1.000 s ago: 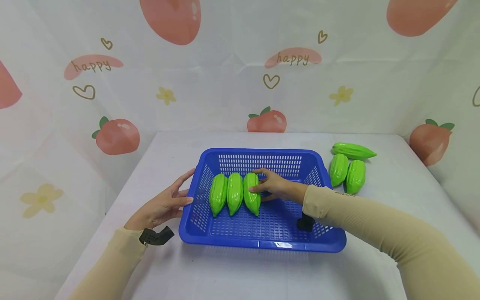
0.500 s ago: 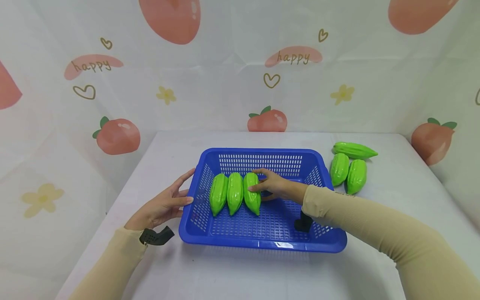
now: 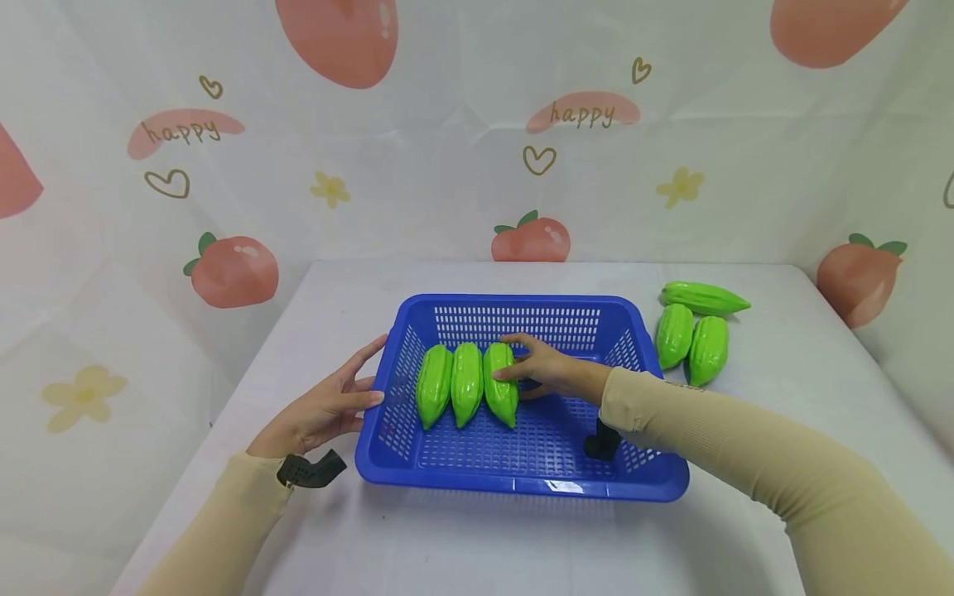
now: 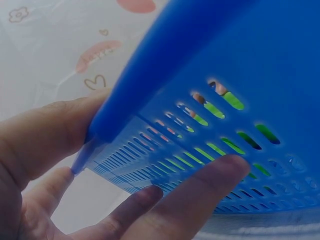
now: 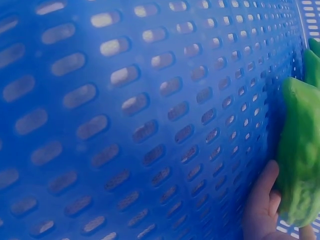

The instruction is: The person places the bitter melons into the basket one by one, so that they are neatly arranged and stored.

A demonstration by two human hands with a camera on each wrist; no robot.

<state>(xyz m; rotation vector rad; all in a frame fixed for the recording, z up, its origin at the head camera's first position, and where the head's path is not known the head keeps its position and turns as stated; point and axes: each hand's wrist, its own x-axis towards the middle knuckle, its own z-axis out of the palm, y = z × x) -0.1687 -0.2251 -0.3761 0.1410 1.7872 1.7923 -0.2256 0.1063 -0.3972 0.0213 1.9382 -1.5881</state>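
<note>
A blue perforated plastic basket [image 3: 522, 488] stands on the white table, with a row of three glossy green bitter melons inside, the left one [image 3: 434, 387], the middle one [image 3: 467, 385] and the right one [image 3: 501, 396]. My right hand [image 3: 544, 364] reaches in from the right and grips the right melon, thumb on its near side and a finger at its far end. In the right wrist view, fingertips lie against this melon [image 5: 302, 150]. My left hand [image 3: 324, 406] holds the basket's left side, thumb at the rim and fingers spread against the outer wall [image 4: 270, 100].
Right of the basket lie three more green bitter melons: one crosswise at the back [image 3: 701, 296] and two side by side, the left one [image 3: 674, 335] and the right one [image 3: 708, 350]. A fruit-printed white cloth [image 3: 417, 182] hangs behind the table [image 3: 447, 546].
Both hands, the basket and the melons keep their places. Only a slight shift of the head view and a tiny turn of the right wrist show.
</note>
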